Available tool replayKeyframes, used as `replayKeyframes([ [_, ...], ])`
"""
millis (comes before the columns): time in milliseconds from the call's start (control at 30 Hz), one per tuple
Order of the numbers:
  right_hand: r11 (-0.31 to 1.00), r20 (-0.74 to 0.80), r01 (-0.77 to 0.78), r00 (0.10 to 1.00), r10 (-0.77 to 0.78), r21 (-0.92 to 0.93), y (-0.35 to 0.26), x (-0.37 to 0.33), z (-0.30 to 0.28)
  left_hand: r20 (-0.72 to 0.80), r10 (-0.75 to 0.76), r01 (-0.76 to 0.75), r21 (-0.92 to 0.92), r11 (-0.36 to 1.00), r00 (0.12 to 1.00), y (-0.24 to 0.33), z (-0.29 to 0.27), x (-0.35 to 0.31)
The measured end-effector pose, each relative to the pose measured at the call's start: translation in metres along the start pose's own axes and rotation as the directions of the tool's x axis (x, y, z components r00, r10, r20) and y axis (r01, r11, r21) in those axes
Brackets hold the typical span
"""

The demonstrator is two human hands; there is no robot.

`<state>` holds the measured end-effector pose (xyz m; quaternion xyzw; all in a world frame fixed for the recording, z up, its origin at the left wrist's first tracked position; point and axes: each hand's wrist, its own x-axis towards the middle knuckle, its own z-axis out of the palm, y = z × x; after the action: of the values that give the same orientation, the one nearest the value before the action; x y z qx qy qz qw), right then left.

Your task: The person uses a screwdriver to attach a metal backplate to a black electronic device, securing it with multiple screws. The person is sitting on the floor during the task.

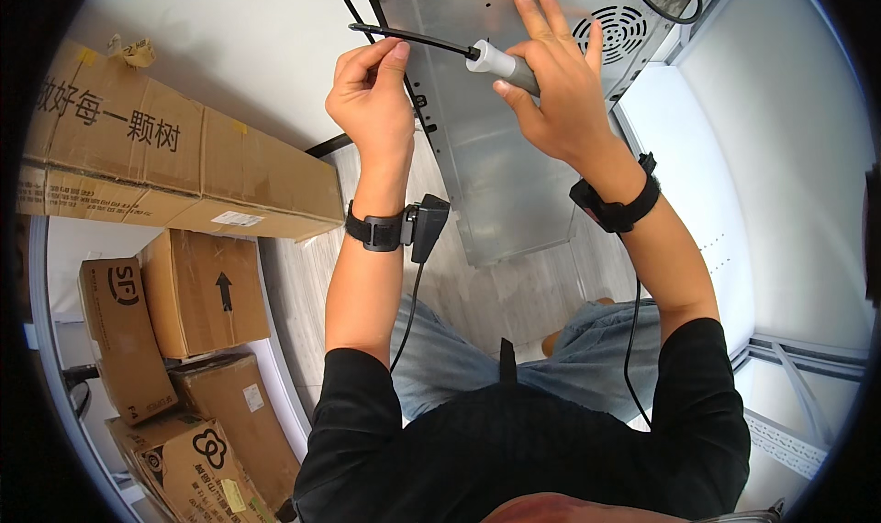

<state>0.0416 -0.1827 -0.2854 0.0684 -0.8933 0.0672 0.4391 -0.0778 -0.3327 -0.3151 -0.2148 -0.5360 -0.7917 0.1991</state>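
A screwdriver (pixel 496 59) with a grey and white handle and a long black shaft lies in my right hand (pixel 567 96), its handle tucked between thumb and palm. Several fingers of that hand stretch out over a silver metal panel (pixel 486 179), beside its round slotted vent (pixel 611 35). The shaft points left, its tip above my left hand (pixel 372 96). My left hand is closed, thumb and forefinger pinched together just below the shaft, at the panel's left edge. Whatever the pinch holds, if anything, is too small to make out.
Black cables (pixel 345 0) run by the panel's top left corner. On the left a long cardboard box (pixel 266 170) lies above several smaller cartons (pixel 206 294). White walls (pixel 780 92) stand to the right. Wrist straps with thin cables (pixel 418 294) are on both my arms.
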Motion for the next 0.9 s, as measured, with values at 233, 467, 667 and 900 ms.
replayKeyframes([
  [233, 1.000, -0.023, 0.004, 1.000, -0.004, 0.021, -0.001, 0.000, -0.003, 0.001, -0.022, 0.022, 0.010, 1.000, 1.000, 0.003, 0.000, 0.000],
  [467, 1.000, -0.042, -0.007, 0.999, 0.009, 0.030, -0.002, -0.001, -0.003, -0.013, 0.014, -0.014, -0.006, 1.000, 1.000, 0.001, 0.002, 0.002],
  [667, 1.000, -0.027, -0.002, 1.000, 0.003, 0.010, -0.001, 0.000, -0.003, 0.033, -0.018, 0.019, -0.033, 0.999, 0.999, 0.004, 0.000, 0.010],
  [900, 1.000, 0.004, -0.009, 1.000, 0.009, -0.004, -0.003, -0.001, -0.006, 0.092, 0.063, -0.072, 0.102, 0.992, 0.994, 0.002, 0.000, 0.012],
])
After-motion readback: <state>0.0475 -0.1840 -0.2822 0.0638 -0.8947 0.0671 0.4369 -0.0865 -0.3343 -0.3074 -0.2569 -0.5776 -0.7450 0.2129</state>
